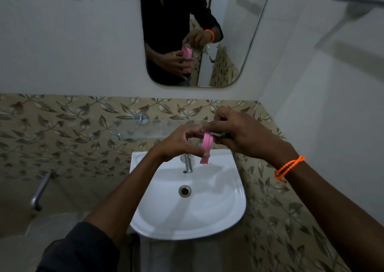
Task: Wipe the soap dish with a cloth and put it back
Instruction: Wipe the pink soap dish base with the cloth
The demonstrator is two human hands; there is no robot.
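Held on edge over the sink [228, 215], long axis upright — soap dish [206, 147] pinched by left hand [178, 141], cloth [218, 134] gripped in right hand [243, 133] just beside.

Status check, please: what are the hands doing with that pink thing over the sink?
Left hand grips pink soap dish, held on edge above sink. Right hand presses cloth against it. Nothing in the way.

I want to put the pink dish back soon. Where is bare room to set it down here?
The glass shelf shows bare room left of the hands, beyond its round wall mount. The basin is bare around the drain. It is crowded at the shelf's right end, where the left hand and right hand hold the soap dish and cloth above the tap.
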